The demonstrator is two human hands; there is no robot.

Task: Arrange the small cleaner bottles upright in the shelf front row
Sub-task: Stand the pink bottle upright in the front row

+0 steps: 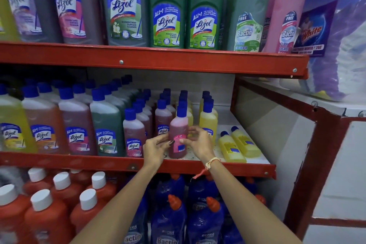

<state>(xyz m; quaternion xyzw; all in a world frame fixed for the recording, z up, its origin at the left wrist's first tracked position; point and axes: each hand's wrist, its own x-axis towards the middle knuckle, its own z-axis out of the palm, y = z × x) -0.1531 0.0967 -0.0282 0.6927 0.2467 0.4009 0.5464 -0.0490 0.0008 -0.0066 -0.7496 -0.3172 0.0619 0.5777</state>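
Note:
A small pink cleaner bottle (178, 132) with a blue cap stands upright at the front of the middle shelf (227, 168), its back label facing me. My left hand (156, 148) touches its left side and my right hand (199, 142) cups its right side. Two small yellow bottles (239, 145) lie flat on the white shelf floor to the right. Behind the hands, small pink bottles (133, 134) and yellow bottles (208, 121) stand upright in rows.
Larger cleaner bottles (76, 125) fill the left of the middle shelf. Big bottles (167, 10) line the top shelf. Orange bottles (59, 204) and blue bottles (170, 222) stand below. A red frame post (309, 174) bounds the right.

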